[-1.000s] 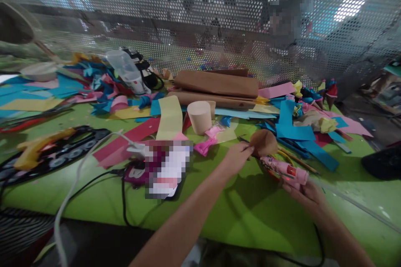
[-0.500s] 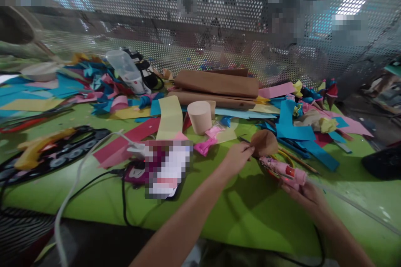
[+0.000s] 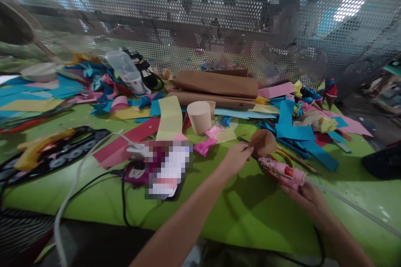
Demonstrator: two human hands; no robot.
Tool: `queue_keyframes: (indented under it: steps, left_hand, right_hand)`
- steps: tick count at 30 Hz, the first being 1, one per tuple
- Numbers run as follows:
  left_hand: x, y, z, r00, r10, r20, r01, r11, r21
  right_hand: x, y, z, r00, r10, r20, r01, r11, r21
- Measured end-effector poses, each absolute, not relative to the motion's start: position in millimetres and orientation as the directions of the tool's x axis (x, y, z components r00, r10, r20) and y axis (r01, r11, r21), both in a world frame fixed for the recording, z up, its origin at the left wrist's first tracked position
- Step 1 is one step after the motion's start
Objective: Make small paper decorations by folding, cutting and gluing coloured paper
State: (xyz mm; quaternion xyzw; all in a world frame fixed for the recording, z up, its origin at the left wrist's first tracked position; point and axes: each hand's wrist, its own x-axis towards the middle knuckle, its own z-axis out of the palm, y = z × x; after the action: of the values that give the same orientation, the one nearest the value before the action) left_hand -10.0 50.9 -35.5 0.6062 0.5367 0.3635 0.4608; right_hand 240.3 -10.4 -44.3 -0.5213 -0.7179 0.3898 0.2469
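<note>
Between the fingers of my left hand (image 3: pixel 239 155) is the edge of a brown paper cone (image 3: pixel 263 142), its round end showing. My right hand (image 3: pixel 303 196) is closed around a pink patterned hot glue gun (image 3: pixel 280 170), and a clear glue stick (image 3: pixel 347 200) trails from its back. The gun's front end is close against the underside of the brown paper; I cannot tell whether they touch. Behind the gun lie a yellow ring (image 3: pixel 286 158), partly hidden, and a pencil (image 3: pixel 300 162).
Brown paper rolls (image 3: pixel 216 83) lie at the back before a perforated metal screen (image 3: pixel 203 29). A cream paper roll (image 3: pixel 199 117), pink wrapper (image 3: pixel 206 144), blue paper strips (image 3: pixel 294 132), a phone (image 3: pixel 171 171) on a purple power strip (image 3: pixel 134 174), and a yellow glue gun (image 3: pixel 37 148) lie around.
The paper cone and pink glue gun have shifted very slightly left, together with my hands. Both grips look the same.
</note>
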Motion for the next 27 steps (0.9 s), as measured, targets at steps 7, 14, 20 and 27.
queue_keyframes:
  steps: [7,14,20,27]
  left_hand:
    - [-10,49,-34,0.133,0.985,-0.106,0.262,0.068,0.963]
    - [-12,49,-33,0.079,0.991,-0.112,0.244,0.090,0.966]
    - [-15,49,-34,0.081,0.990,-0.111,0.234,0.089,0.968]
    - [-17,50,-40,0.064,0.994,-0.084,0.204,0.070,0.976]
  right_hand:
    - [242,-12,-44,-0.273,0.960,-0.067,0.513,0.087,-0.854]
    - [250,-5,-51,-0.203,0.979,-0.024,0.487,0.080,-0.870]
    - [254,-5,-47,-0.171,0.985,-0.027,0.508,0.065,-0.859]
    - [249,-4,-35,-0.098,0.994,0.037,0.545,0.085,-0.834]
